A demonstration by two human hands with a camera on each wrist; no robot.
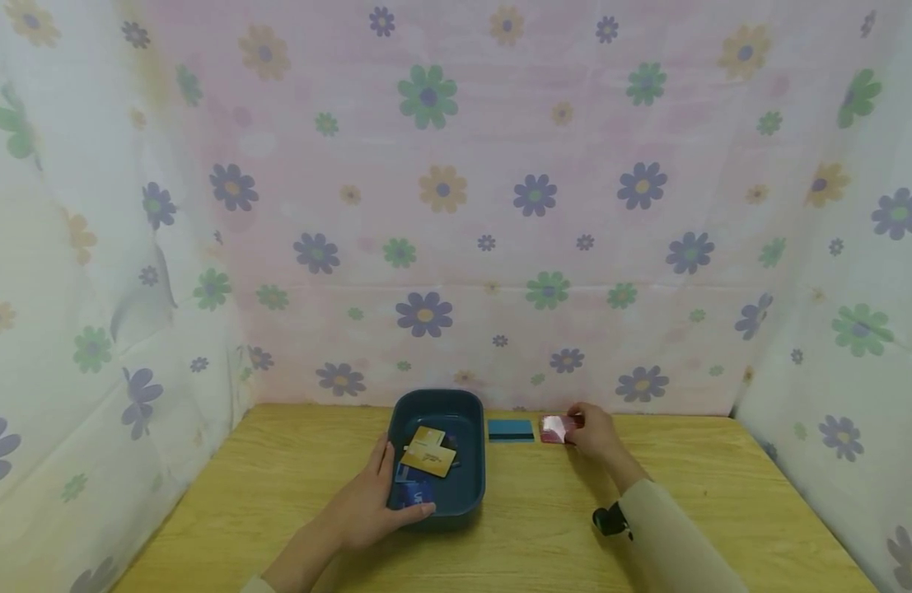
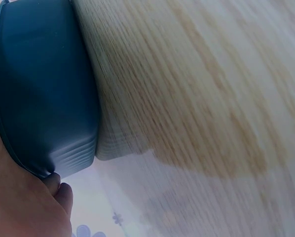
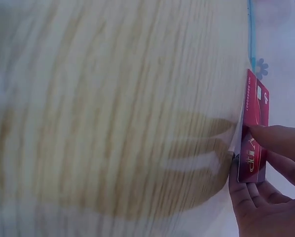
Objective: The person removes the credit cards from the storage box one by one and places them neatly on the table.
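Left hand [image 1: 367, 506] steadies the blue tray [image 1: 470, 494]; right hand [image 1: 596, 436] pinches a red card [image 1: 555, 428].

Low in the frame's centre, the left grip curls round the tray's near rim — apparently to stop it sliding on the wooden counter [image 1: 278, 478]. The head view alone shows cards [image 1: 428, 451] inside and a teal card [image 1: 511, 430] alongside; the right wrist view shows fingertips [image 3: 273, 138] on the red card at the counter's far edge.

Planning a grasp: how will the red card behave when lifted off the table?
The red card looks thin and flat, so probably light and fairly stiff. Its glossy face may be slippery. Lying flat on the table, it likely needs an edge pried up, where the right hand pinches it.
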